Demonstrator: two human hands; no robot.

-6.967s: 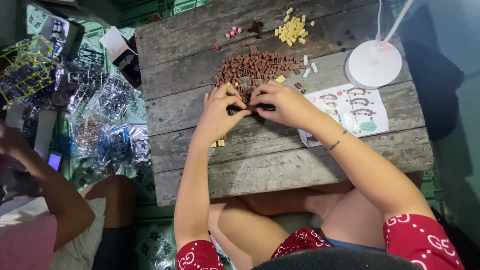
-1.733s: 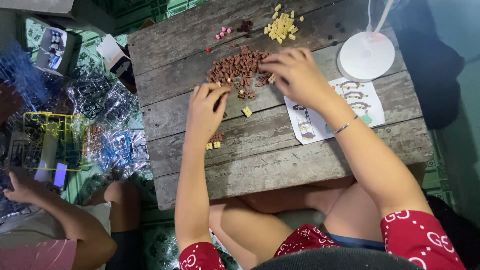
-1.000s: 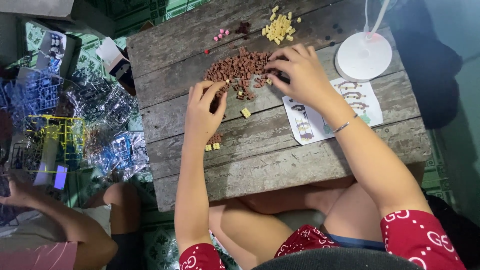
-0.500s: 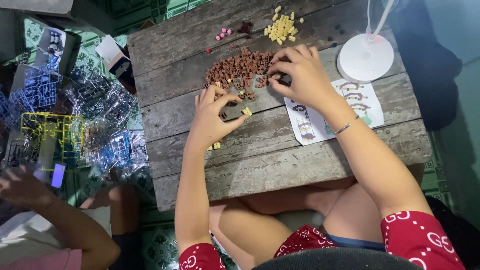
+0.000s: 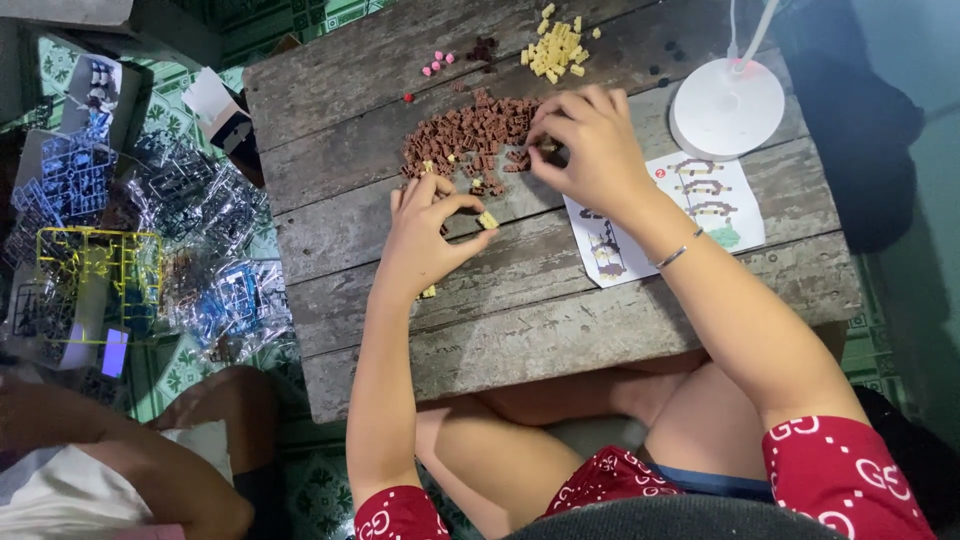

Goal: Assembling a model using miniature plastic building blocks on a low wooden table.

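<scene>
Table [image 5: 560, 330]: low, weathered grey planks, gaps between boards.
Floor [image 5: 190, 368]: green patterned tiles, seen at left and under the table.
Lamp [image 5: 727, 108]: round white base on the table's far right, thin stem rising out of view.
Light: cool, bright on the tabletop, dim toward the right edge.
Left side: clear bags [image 5: 215, 215] strewn on the floor.

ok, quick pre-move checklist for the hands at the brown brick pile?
1. Right hand at the brown brick pile, fingers pinched at its edge: ok.
2. Whether those fingers grip a brick: cannot tell.
3. Left hand on the wooden table, small build under its fingers: ok.
4. Loose yellow brick beside left fingertips, within reach: ok.
5. Instruction sheet fully readable: not ok, right wrist covers part.
</scene>
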